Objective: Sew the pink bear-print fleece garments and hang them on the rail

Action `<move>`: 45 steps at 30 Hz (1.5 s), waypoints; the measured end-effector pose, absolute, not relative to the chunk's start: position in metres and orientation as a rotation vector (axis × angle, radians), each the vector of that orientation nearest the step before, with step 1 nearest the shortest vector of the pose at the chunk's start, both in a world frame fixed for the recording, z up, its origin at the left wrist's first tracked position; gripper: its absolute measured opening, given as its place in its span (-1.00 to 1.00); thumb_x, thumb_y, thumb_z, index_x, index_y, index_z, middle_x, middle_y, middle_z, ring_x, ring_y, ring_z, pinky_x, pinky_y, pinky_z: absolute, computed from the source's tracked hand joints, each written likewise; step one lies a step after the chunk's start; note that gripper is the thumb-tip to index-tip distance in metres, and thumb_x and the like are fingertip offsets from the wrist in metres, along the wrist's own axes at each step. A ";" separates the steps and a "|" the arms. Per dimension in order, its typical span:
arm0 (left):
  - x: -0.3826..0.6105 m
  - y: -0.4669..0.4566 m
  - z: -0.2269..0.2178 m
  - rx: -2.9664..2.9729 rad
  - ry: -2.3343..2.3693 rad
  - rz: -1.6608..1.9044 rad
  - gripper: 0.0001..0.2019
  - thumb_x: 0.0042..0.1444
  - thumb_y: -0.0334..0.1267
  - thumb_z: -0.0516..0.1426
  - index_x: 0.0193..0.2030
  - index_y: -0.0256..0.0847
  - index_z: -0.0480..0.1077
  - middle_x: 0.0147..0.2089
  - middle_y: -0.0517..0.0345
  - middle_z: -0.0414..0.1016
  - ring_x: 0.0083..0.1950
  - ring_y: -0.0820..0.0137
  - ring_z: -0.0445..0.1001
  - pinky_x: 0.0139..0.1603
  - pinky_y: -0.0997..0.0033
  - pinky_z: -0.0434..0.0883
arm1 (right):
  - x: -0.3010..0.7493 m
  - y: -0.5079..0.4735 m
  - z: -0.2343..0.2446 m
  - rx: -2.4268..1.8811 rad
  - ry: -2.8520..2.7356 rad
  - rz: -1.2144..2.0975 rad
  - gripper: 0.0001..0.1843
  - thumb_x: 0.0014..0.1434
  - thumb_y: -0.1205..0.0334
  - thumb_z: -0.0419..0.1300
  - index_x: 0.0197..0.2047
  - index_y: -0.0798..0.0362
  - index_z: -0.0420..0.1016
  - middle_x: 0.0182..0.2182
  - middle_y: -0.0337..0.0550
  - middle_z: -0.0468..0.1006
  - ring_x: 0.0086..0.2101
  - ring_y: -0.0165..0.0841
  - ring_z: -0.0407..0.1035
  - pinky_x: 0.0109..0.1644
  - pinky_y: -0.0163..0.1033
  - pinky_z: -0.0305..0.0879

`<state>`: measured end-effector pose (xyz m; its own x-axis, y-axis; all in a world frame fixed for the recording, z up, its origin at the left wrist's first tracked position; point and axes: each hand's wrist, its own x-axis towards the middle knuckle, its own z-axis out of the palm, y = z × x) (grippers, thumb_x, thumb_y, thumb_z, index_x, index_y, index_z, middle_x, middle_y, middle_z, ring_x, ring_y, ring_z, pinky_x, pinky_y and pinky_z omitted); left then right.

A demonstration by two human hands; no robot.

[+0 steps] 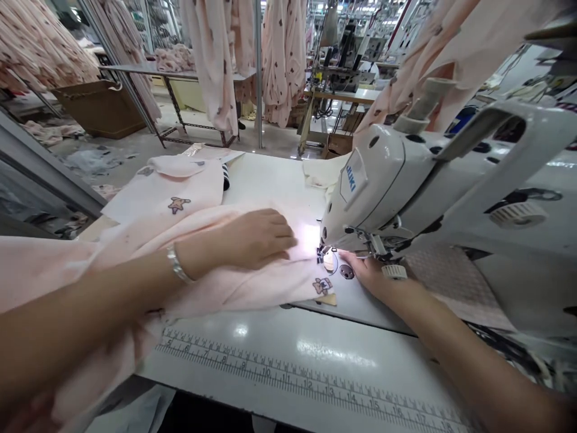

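Here we are at the machine: your left hand (255, 239) is down flat on the pink printed fabric (234, 282), fingers together, pressing the cloth with nothing pinched, and a metal bangle (178, 263) sits on that wrist. Your right hand (367, 270) lies open on the near side of the needle, not gripping anything, with its fingertips (343, 256) just beside the presser foot (325, 258). The fabric sweeps in loose folds from the near left across the white sewing table (270, 180) and runs under the presser foot of the JUKI sewing machine (374, 180), which stands on the right. One bear-shaped patch (179, 205) sits on a far panel, and another (321, 286) lies close to the foot. A printed ruler scale (311, 382) runs along the table's near edge. Further out, pink garments (282, 60) hang on the far side, beyond them a second sewing table (342, 95), with a brown bin (97, 108) off to the far left.
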<state>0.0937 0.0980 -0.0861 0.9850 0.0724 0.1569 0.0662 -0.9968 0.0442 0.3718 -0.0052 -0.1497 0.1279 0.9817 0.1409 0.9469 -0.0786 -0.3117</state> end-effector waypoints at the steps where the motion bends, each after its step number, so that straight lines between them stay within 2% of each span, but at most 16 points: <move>1: 0.080 0.089 -0.087 3.087 0.194 0.226 -0.69 0.31 -0.15 -0.07 0.03 -0.22 0.37 0.01 0.02 0.45 0.06 0.29 0.35 0.16 0.16 0.23 | 0.367 -0.012 -0.143 -2.066 -1.895 0.148 -0.63 0.25 -0.08 0.05 -0.14 0.04 0.45 -0.18 -0.08 0.50 -0.20 -0.31 0.39 -0.08 -0.08 0.32; 4: 0.050 0.025 -0.108 2.977 0.681 0.227 -0.55 0.28 -0.11 -0.06 0.26 -0.21 0.12 0.26 -0.07 0.22 0.27 0.16 0.18 0.24 0.04 0.16 | 0.350 -0.030 -0.126 -2.011 -1.951 0.162 -0.59 0.22 -0.16 0.02 -0.38 -0.04 0.46 -0.40 -0.11 0.51 -0.31 -0.24 0.41 -0.26 -0.12 0.31; 6: 0.050 -0.027 -0.127 2.879 0.854 0.348 -0.50 0.23 -0.12 -0.02 0.26 -0.26 0.12 0.24 -0.20 0.23 0.27 0.01 0.16 0.17 -0.03 0.20 | 0.339 -0.037 -0.120 -1.991 -1.973 0.186 -0.58 0.18 -0.19 0.03 -0.46 -0.07 0.43 -0.48 -0.15 0.50 -0.39 -0.22 0.40 -0.38 -0.17 0.25; 9: 0.078 -0.062 -0.133 2.779 0.489 0.322 -0.69 0.25 -0.24 -0.03 0.12 -0.09 0.26 0.07 0.03 0.43 0.11 0.26 0.36 0.06 0.29 0.33 | 0.328 -0.040 -0.118 -1.954 -1.992 0.250 -0.65 0.15 -0.15 0.08 -0.45 -0.07 0.38 -0.47 -0.21 0.50 -0.40 -0.24 0.40 -0.40 -0.21 0.22; 11: 0.100 -0.045 -0.121 2.700 0.440 0.373 -0.77 0.25 -0.32 -0.05 -0.01 -0.14 0.31 -0.04 0.08 0.48 -0.02 0.37 0.42 0.00 0.41 0.37 | 0.325 -0.039 -0.121 -1.912 -2.004 0.312 -0.71 0.16 -0.07 0.09 -0.42 -0.05 0.35 -0.47 -0.25 0.50 -0.41 -0.28 0.40 -0.38 -0.23 0.24; 15: 0.121 0.017 -0.101 2.776 0.605 0.438 -0.81 0.23 -0.26 0.05 -0.08 -0.32 0.32 0.03 -0.08 0.40 0.12 0.21 0.31 0.19 0.14 0.26 | 0.328 -0.041 -0.125 -1.834 -1.984 0.398 -0.78 0.18 0.04 0.09 -0.41 -0.03 0.28 -0.52 -0.33 0.45 -0.51 -0.41 0.36 -0.44 -0.32 0.26; 19: 0.115 0.035 -0.114 2.825 0.529 0.450 -0.71 0.26 -0.19 0.01 0.02 -0.33 0.29 0.17 -0.07 0.28 0.21 0.21 0.21 0.27 0.14 0.17 | 0.334 -0.046 -0.123 -1.801 -1.943 0.338 -0.81 0.19 0.11 0.04 -0.41 -0.02 0.31 -0.47 -0.29 0.49 -0.48 -0.42 0.39 -0.41 -0.34 0.29; 21: 0.112 0.032 -0.121 2.840 0.500 0.465 -0.68 0.29 -0.18 -0.04 0.08 -0.32 0.25 0.22 -0.06 0.23 0.25 0.21 0.18 0.29 0.11 0.14 | 0.338 -0.046 -0.121 -1.807 -1.946 0.261 -0.82 0.18 0.13 0.03 -0.41 -0.03 0.35 -0.45 -0.27 0.51 -0.44 -0.38 0.41 -0.40 -0.31 0.30; 25: 0.114 0.028 -0.124 2.851 0.517 0.462 -0.67 0.30 -0.15 -0.05 0.07 -0.31 0.27 0.23 -0.05 0.25 0.26 0.16 0.19 0.27 0.07 0.16 | 0.347 -0.042 -0.116 -1.839 -1.958 0.025 -0.67 0.21 0.09 -0.03 -0.45 -0.01 0.44 -0.58 -0.16 0.48 -0.37 -0.20 0.46 -0.36 -0.16 0.34; 27: 0.116 0.029 -0.124 2.859 0.530 0.474 -0.68 0.29 -0.15 -0.04 0.05 -0.30 0.29 0.22 -0.05 0.27 0.25 0.16 0.21 0.26 0.09 0.17 | 0.346 -0.046 -0.115 -1.816 -1.981 -0.078 -0.62 0.24 0.09 -0.07 -0.38 0.02 0.51 -0.51 -0.08 0.53 -0.36 -0.16 0.47 -0.32 -0.10 0.37; 29: 0.118 0.030 -0.125 2.877 0.532 0.492 -0.68 0.30 -0.15 -0.05 0.05 -0.31 0.29 0.22 -0.06 0.26 0.25 0.16 0.22 0.26 0.10 0.18 | 0.339 -0.055 -0.114 -1.728 -2.048 -0.150 -0.64 0.27 0.13 -0.07 -0.19 0.03 0.54 -0.28 -0.05 0.58 -0.27 -0.21 0.48 -0.23 -0.11 0.41; 31: 0.118 0.029 -0.127 2.894 0.532 0.508 -0.66 0.30 -0.15 -0.07 0.08 -0.33 0.27 0.23 -0.08 0.26 0.25 0.15 0.21 0.26 0.09 0.18 | 0.329 -0.067 -0.117 -1.630 -2.172 -0.235 -0.64 0.29 0.16 -0.05 0.04 0.04 0.43 -0.04 -0.05 0.51 -0.08 -0.25 0.43 -0.09 -0.15 0.42; 33: 0.117 0.028 -0.128 2.895 0.552 0.507 -0.63 0.31 -0.14 -0.09 0.10 -0.34 0.26 0.24 -0.10 0.24 0.27 0.14 0.18 0.28 0.07 0.15 | 0.322 -0.076 -0.122 -1.564 -2.315 -0.351 -0.57 0.30 0.14 -0.05 0.16 0.12 0.30 0.10 0.01 0.40 0.05 -0.23 0.34 0.02 -0.10 0.40; 37: 0.118 0.029 -0.128 2.874 0.558 0.503 -0.62 0.32 -0.12 -0.11 0.09 -0.36 0.27 0.25 -0.11 0.23 0.29 0.16 0.16 0.33 0.11 0.08 | 0.326 -0.078 -0.135 -1.607 -2.472 -0.406 -0.48 0.29 0.05 -0.05 0.22 0.16 0.20 0.18 0.03 0.28 0.12 -0.15 0.26 0.01 0.05 0.41; 40: 0.122 0.035 -0.126 2.835 0.571 0.462 -0.59 0.30 -0.09 -0.06 0.11 -0.38 0.24 0.24 -0.14 0.23 0.29 0.15 0.17 0.34 0.10 0.08 | 0.337 -0.069 -0.139 -1.674 -2.489 -0.306 -0.43 0.30 0.03 -0.06 0.28 0.13 0.10 0.22 -0.04 0.20 0.16 -0.18 0.20 0.11 0.08 0.32; 45: 0.134 0.052 -0.125 2.757 0.646 0.418 -0.55 0.22 -0.03 0.05 0.08 -0.38 0.25 0.20 -0.18 0.28 0.29 0.14 0.17 0.31 0.05 0.13 | 0.351 -0.055 -0.139 -1.864 -2.465 -0.113 -0.40 0.31 -0.04 -0.13 0.31 0.07 0.08 0.21 -0.07 0.23 0.17 -0.10 0.17 0.15 0.18 0.24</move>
